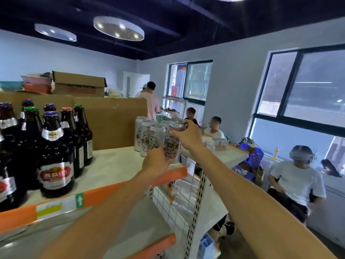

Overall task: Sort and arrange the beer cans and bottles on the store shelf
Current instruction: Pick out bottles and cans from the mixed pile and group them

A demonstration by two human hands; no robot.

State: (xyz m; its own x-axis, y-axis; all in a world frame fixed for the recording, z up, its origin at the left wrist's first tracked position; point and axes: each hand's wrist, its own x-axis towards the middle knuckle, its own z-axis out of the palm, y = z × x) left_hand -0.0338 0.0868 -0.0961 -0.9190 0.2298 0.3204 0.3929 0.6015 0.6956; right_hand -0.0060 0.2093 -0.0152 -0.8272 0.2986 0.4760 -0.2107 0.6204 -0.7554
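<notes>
A cluster of silver and red beer cans stands near the right end of the top shelf. The front right can is held by both hands. My left hand grips it low down near the base. My right hand curls round its upper part from the right. Several dark brown beer bottles with red labels and coloured caps stand grouped at the left end of the same shelf.
Brown cardboard backs the shelf, with a cardboard box on top behind it. An orange rail edges the shelf front; a lower shelf lies beneath. Several people sit or stand to the right near the windows.
</notes>
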